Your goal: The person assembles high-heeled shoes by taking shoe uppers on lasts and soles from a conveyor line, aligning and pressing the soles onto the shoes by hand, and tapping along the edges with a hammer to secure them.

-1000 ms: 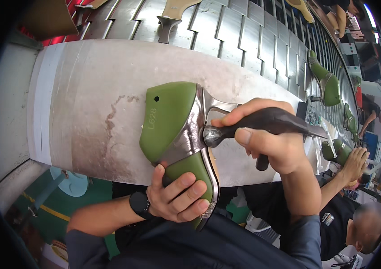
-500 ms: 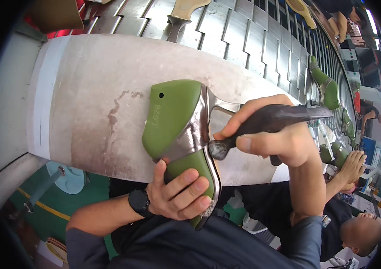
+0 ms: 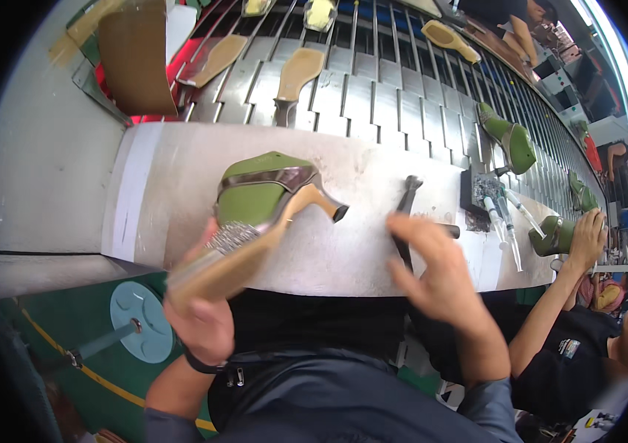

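Observation:
My left hand [image 3: 203,328] grips a high-heeled sandal [image 3: 244,262] by its toe end, with fingers and thumb around the forefoot. The sandal is fitted on a green last [image 3: 251,203]; it has a dark metallic strap, a glittery toe band and a tan sole turned partly toward me. Its tan heel with a black tip points right. A dark metal hammer [image 3: 407,198] lies on the bench, partly covered by my right hand [image 3: 436,269]. The fingers of that hand are spread and hold nothing.
The pale workbench [image 3: 358,258] has a small dark box [image 3: 471,190] and several syringes [image 3: 504,218] at its right. Beyond it runs a metal slat conveyor [image 3: 343,96] carrying soles and green lasts. A co-worker's hand [image 3: 587,240] holds another last at right. A cardboard box [image 3: 136,59] stands far left.
The hammer has left my right hand and lies on the bench. My left hand has moved left with the sandal and turned it, bringing the sole and heel into view. The view has shifted.

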`<action>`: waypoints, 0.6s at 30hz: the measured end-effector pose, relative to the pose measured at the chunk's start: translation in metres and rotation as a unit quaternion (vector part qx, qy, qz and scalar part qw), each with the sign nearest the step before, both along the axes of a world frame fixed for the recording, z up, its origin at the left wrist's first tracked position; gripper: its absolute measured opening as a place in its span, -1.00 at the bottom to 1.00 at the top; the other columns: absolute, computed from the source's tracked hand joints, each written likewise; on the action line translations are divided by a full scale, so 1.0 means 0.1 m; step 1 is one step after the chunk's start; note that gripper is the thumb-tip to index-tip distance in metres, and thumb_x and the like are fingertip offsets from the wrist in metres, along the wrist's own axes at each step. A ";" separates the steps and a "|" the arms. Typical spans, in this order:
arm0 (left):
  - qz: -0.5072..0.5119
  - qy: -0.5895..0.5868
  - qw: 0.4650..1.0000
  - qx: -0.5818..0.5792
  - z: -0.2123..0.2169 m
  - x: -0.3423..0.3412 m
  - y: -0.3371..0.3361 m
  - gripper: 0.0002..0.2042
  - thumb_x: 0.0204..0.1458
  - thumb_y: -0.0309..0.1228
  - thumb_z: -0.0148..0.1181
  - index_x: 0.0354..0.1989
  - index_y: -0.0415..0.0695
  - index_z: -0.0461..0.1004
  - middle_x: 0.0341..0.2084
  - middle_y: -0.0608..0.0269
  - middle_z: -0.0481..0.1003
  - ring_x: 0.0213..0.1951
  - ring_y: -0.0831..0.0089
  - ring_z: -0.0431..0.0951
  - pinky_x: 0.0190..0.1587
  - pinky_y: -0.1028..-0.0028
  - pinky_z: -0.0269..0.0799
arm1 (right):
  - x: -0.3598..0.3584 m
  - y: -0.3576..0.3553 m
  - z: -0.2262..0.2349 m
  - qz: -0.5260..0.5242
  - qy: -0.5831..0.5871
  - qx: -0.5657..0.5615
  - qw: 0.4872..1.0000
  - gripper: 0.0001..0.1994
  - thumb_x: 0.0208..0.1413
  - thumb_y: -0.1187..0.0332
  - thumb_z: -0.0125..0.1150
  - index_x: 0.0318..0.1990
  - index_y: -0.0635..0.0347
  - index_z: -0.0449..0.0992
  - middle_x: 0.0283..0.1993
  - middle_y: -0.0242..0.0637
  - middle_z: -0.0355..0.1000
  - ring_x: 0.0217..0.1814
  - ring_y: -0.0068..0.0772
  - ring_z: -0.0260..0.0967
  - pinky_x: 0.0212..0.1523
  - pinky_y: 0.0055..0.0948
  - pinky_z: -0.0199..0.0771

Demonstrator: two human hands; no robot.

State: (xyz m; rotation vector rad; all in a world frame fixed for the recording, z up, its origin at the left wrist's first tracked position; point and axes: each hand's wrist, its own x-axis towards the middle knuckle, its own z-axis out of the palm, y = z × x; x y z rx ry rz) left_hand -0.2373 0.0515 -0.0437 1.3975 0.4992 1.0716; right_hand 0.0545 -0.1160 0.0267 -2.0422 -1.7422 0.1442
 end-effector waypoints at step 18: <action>0.094 0.281 0.886 0.357 -0.21 0.38 0.51 -0.78 0.09 -0.49 0.41 -0.09 -0.22 0.63 -0.38 0.12 0.61 -0.31 0.21 0.62 -0.27 0.29 0.53 | 0.33 0.81 -0.21 -0.145 0.645 0.298 0.688 -0.51 0.45 0.14 0.15 0.18 0.52 0.49 0.00 0.01 0.62 -0.05 -0.15 0.65 0.04 -0.22 0.67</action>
